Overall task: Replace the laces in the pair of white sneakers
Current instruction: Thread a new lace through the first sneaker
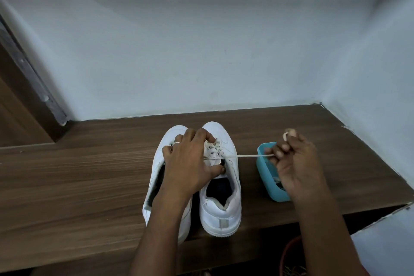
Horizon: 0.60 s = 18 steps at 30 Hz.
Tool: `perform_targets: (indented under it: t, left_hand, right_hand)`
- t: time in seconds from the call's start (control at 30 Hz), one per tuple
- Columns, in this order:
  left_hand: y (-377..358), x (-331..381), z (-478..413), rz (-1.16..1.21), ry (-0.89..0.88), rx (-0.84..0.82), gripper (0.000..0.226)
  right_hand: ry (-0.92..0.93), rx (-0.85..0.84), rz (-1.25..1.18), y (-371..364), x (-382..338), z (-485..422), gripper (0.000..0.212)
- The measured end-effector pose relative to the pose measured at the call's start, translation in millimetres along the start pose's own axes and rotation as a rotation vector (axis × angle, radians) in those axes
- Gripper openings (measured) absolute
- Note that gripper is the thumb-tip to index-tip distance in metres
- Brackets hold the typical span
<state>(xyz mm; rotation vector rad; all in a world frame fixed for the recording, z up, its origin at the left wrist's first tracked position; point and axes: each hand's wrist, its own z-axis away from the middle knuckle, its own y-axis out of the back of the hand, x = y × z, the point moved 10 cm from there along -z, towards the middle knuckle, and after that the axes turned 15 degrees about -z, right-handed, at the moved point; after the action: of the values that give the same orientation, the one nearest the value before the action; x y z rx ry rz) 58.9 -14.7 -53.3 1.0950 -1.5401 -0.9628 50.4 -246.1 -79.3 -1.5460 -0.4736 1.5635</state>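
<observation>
The lace (246,156) ran taut from the sneaker (220,208) clamped under the left grip (190,161), thumb at its tongue, across to the right grip (295,163) pinched on it nearby, where a steady, level pull with that sneaker pinned on the worktop (89,175) seemed wisest.

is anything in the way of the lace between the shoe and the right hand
Nothing visible: the off-white lace runs straight from the white sneaker to the right hand, crossing above the rim of the teal plastic box.
</observation>
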Motion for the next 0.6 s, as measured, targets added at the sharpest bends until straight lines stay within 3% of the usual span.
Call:
perform_targets:
  t: [0.1, 0.2, 0.3, 0.4, 0.5, 0.6]
  left_hand:
    - [-2.3, -1.4, 1.2, -0.010, -0.007, -0.005, 0.059]
    - [-4.5, -5.1, 1.0, -0.007, 0.007, -0.011, 0.060]
    - [-6.3, -8.2, 0.0, 0.010, 0.021, -0.018, 0.064]
    - [-7.1, -11.8, -0.4, 0.026, 0.038, -0.030, 0.065]
    - [-6.1, -13.8, 0.0, 0.033, 0.044, -0.025, 0.063]
    - [-5.7, -14.8, 0.0, 0.038, 0.050, -0.027, 0.066]
  right_hand:
    - [0.126, 0.048, 0.182, 15.2, -23.4, -4.2, 0.020]
    - [0.256, 0.026, 0.554, 10.8, -37.3, -1.2, 0.009]
    - [0.319, -0.144, 0.920, -17.7, -22.0, 6.4, 0.002]
    - [0.260, -0.397, 1.240, -42.8, 23.0, 13.4, 0.011]
    - [0.220, -0.506, 1.356, -50.0, 48.7, 14.5, 0.007]
    - [0.214, -0.471, 1.276, -45.4, 40.4, 10.8, 0.011]
